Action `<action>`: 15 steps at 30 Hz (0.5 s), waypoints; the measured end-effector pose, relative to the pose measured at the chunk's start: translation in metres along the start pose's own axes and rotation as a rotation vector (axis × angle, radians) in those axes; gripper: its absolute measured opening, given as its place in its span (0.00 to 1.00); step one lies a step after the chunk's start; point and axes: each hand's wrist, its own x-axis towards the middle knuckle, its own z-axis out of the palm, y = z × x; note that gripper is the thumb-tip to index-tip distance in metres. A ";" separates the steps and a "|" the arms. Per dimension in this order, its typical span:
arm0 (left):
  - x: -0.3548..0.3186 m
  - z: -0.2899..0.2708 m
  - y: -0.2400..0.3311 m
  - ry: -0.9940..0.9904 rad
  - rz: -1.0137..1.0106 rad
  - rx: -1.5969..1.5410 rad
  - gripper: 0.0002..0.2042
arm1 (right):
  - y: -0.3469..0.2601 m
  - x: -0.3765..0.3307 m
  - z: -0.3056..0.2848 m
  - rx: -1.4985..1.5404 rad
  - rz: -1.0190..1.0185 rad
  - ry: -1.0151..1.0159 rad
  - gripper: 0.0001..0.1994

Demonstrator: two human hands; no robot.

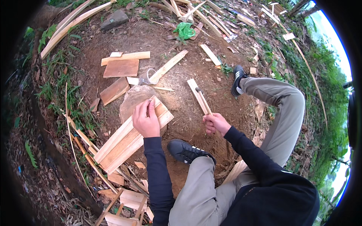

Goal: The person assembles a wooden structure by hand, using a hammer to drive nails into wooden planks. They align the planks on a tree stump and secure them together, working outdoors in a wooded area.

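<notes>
My left hand [146, 119] rests on the end of a piece made of joined pale and brown boards [132, 141]. Its thumb and fingertips are pinched together at the edge; what they hold is too small to name. Under that end of the boards is a tree stump [130, 100]. To the right, my right hand [215, 124] is closed round the wooden handle of a hammer [204, 101], its small dark head pointing away from me. A pale wood strip [193, 86] shows just behind the hammer.
Beyond the stump lie a clear round container [148, 77], a brown board [121, 68] and a long slat [169, 66]. Far off are a green plastic bag [184, 31], a grey rock [114, 20] and piled wood strips. A small wooden frame [128, 199] sits at lower left.
</notes>
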 end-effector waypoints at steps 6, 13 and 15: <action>0.001 0.002 -0.001 0.021 0.053 0.015 0.08 | -0.030 -0.022 0.032 -0.080 -0.175 -0.162 0.09; 0.002 -0.001 0.000 0.022 0.054 0.034 0.08 | -0.047 -0.039 0.049 -0.134 -0.151 -0.328 0.08; 0.002 -0.001 0.001 0.016 0.038 0.030 0.09 | -0.047 -0.041 0.053 -0.122 -0.155 -0.350 0.07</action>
